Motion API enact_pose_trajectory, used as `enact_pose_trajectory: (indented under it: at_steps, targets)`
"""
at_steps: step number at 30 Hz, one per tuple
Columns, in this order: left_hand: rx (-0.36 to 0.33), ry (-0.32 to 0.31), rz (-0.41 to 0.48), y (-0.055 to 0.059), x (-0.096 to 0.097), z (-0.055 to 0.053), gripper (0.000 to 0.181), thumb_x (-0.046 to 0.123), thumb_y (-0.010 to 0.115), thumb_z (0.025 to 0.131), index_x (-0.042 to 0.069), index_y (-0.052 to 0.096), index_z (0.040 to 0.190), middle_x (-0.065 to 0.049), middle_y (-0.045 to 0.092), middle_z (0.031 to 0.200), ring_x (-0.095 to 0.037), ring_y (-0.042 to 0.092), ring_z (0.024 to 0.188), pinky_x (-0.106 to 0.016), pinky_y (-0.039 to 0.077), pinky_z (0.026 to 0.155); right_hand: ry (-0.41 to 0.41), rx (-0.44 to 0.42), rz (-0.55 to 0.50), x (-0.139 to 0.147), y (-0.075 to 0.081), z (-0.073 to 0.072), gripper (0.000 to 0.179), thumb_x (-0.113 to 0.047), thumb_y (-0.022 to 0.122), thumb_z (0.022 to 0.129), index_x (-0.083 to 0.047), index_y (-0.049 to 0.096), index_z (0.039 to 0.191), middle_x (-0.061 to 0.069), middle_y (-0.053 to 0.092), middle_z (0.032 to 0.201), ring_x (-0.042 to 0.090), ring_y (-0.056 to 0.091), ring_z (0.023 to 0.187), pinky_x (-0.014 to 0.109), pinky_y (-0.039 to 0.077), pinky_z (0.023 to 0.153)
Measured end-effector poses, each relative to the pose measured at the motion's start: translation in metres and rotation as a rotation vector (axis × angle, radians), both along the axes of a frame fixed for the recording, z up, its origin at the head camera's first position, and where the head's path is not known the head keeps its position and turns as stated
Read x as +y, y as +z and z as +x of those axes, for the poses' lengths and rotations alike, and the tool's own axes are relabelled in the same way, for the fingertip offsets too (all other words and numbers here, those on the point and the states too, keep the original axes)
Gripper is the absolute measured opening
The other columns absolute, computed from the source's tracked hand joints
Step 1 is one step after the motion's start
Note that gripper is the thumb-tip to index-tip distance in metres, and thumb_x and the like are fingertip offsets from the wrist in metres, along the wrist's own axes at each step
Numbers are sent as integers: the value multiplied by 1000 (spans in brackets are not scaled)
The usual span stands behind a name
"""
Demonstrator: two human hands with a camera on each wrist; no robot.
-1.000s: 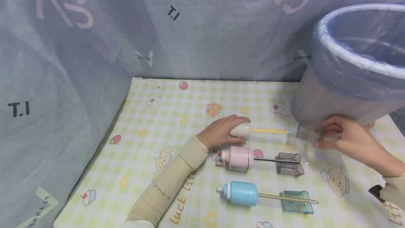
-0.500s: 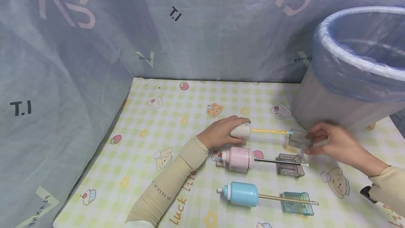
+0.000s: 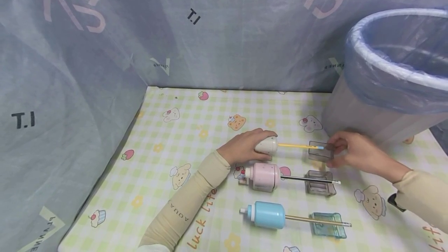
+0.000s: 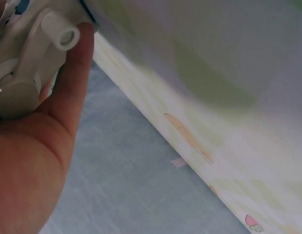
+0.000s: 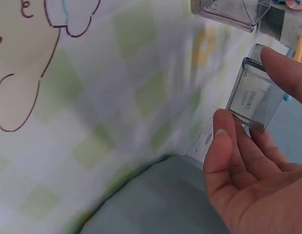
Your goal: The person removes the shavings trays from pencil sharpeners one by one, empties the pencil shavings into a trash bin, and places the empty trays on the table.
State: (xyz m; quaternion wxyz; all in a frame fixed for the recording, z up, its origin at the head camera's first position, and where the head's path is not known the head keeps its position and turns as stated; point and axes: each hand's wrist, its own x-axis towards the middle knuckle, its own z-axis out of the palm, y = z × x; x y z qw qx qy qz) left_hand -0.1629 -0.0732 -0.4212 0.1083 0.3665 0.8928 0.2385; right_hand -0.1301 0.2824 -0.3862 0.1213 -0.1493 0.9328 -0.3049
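Observation:
My left hand point(image 3: 243, 146) grips a white crank pencil sharpener point(image 3: 267, 145) lying on its side; its crank handle point(image 4: 31, 46) shows close up in the left wrist view. A yellow pencil point(image 3: 297, 146) with a blue end sticks out of it to the right. Between thumb and fingers, my right hand point(image 3: 357, 154) pinches a clear grey shavings drawer point(image 5: 253, 92), which overlaps the pencil's blue end in the head view. Nearer me lie a pink sharpener point(image 3: 265, 176) with a black pencil point(image 3: 301, 179) and a blue sharpener point(image 3: 269, 214) with a gold-coloured pencil point(image 3: 297, 218).
A grey shavings drawer point(image 3: 320, 188) and a teal one point(image 3: 329, 231) lie beneath the two nearer pencils' ends. Behind my right hand stands a large bin point(image 3: 371, 116) lined with a blue bag. Grey cloth point(image 3: 241, 30) walls the checked table point(image 3: 189, 123) at the back and left.
My right hand has moved left with the drawer, from beside the bin to the yellow pencil's end. The left hand and the sharpeners have stayed in place.

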Motion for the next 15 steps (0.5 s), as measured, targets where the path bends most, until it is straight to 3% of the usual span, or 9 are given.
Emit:
enact_pose_trajectory:
  at_steps: [15]
  targets:
    - [1,-2,2,-1,-1,-1,73,44,79,98,24,47,160,2,61,145,-10,60,128,-33,51,103,32,-45,-32,-14,-7,-5,65,-21,102,67,1,67,116,12,75,106,26,71,96,29,57,76]
